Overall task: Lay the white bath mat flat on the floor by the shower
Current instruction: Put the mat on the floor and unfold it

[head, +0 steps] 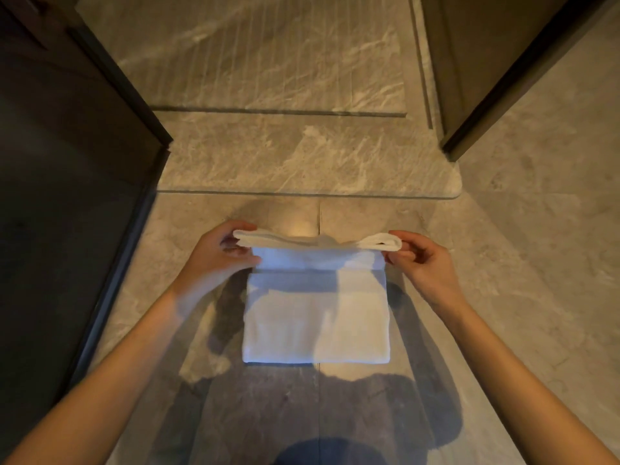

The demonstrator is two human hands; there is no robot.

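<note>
A white bath mat (317, 323), still folded in layers, hangs in front of me above the marble floor. My left hand (219, 253) pinches its upper left corner. My right hand (422, 260) pinches the upper right corner. The top edge sags a little between the two hands. The mat's lower edge sits close to the floor; whether it touches I cannot tell. Just beyond the mat runs the raised marble shower threshold (308, 162).
A dark glass panel with a black frame (84, 196) stands on the left. A dark door edge (476, 95) stands at the right of the shower opening. Grooved marble shower floor (261, 62) lies beyond the threshold. Bare marble tiles (536, 263) spread to the right.
</note>
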